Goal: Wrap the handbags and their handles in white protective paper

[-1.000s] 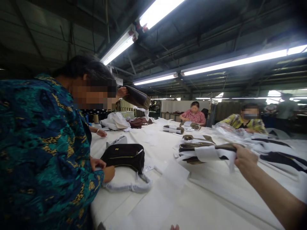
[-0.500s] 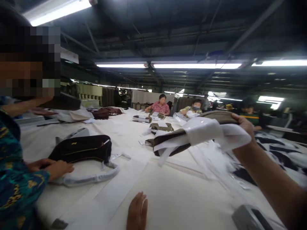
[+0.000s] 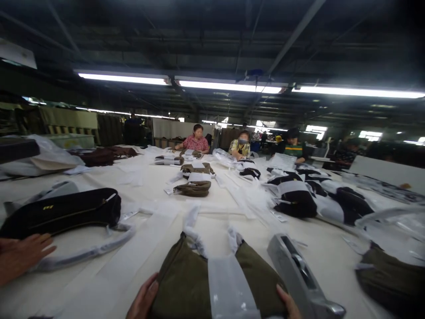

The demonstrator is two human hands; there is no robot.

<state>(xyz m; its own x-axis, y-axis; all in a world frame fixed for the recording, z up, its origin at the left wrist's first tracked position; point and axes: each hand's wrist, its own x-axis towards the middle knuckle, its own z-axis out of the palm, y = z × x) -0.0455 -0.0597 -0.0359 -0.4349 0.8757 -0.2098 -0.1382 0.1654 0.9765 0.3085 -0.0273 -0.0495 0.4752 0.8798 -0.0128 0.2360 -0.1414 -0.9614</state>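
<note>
An olive-green fabric bag (image 3: pixel 182 279) lies in front of me at the bottom of the head view. A white band (image 3: pixel 229 283) wraps its middle, and its handle, covered in white wrapping (image 3: pixel 194 230), points away from me. My left hand (image 3: pixel 144 297) grips the bag's left side, thumb on top. On the opposite side, my right hand (image 3: pixel 288 303) holds the right edge, with only part of its fingers showing. Close to my right hand stands a grey metal device (image 3: pixel 299 270) resembling a tape dispenser.
At left, a co-worker's hand (image 3: pixel 26 257) touches a black bag (image 3: pixel 66 210) with a wrapped strap. Further olive bags (image 3: pixel 192 188) lie up the white table (image 3: pixel 142 248). Black banded bags (image 3: pixel 295 199) are piled at right; another olive bag (image 3: pixel 392 274) lies right. Several people sit beyond.
My right hand has brought a banded olive bag down from the raised position at right to in front of me. My left hand, earlier free, now grips it too. The view has turned right.
</note>
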